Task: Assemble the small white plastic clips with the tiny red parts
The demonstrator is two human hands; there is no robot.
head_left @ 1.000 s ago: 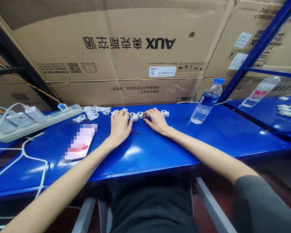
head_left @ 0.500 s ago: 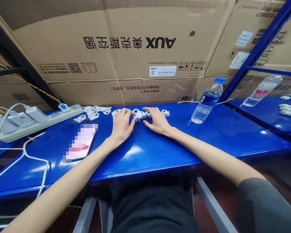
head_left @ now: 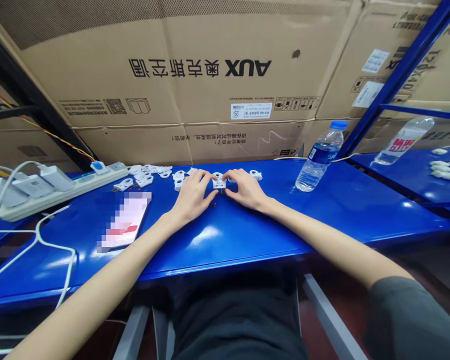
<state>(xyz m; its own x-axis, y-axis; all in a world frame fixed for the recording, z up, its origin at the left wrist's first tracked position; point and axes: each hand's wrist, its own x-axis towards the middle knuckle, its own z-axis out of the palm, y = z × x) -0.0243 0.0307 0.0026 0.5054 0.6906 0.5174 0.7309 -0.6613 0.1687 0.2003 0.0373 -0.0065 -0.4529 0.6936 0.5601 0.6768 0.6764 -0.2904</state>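
Note:
Between my two hands is a small white plastic plug piece (head_left: 219,184), with a ring at its top and a thin metal pin pointing down. My left hand (head_left: 193,198) has its thumb and forefinger at the piece's left side. On the right side, the thumb and forefinger of my right hand (head_left: 246,190) close in on it. The fingertips partly hide where they touch it. Similar white ringed pieces (head_left: 179,179) lie behind my left hand, and another white piece (head_left: 255,175) sits beyond my right hand. Tiny red and dark bits (head_left: 214,204) rest on the table below.
A phone (head_left: 129,220) lies left of my left forearm. Farther left are a power strip (head_left: 78,185) with chargers and a heap of white pieces (head_left: 146,172). A water bottle (head_left: 318,157) stands at right on the blue table (head_left: 255,235). Cardboard boxes (head_left: 210,30) rise behind.
The plug piece has moved slightly right, from my left fingers to between both hands. My right fingertips have come in to it, and my left hand has uncovered more white pieces behind it.

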